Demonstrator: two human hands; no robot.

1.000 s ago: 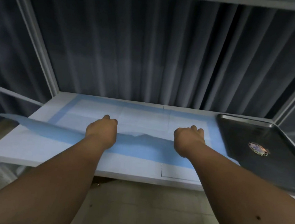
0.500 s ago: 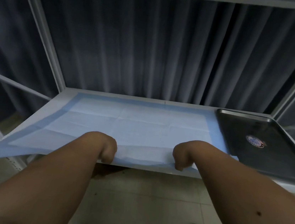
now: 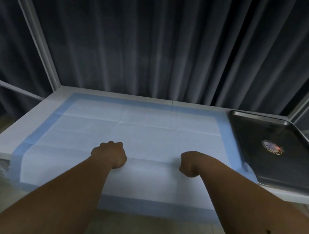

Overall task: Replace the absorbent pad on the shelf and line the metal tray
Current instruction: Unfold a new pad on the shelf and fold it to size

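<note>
Two fists, your left hand (image 3: pixel 109 154) and right hand (image 3: pixel 189 163), pinch the absorbent pad (image 3: pixel 147 135) between them, likely to drag it off the shelf (image 3: pixel 32 121).

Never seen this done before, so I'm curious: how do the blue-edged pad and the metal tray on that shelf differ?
The pad is pale, soft and creased; the metal tray is dark, rigid and rimmed. The pad's near part overhangs the shelf front; the tray sits on it. Both hands rest on the pad; none touches the tray. Both are rectangular and lie flat.
</note>
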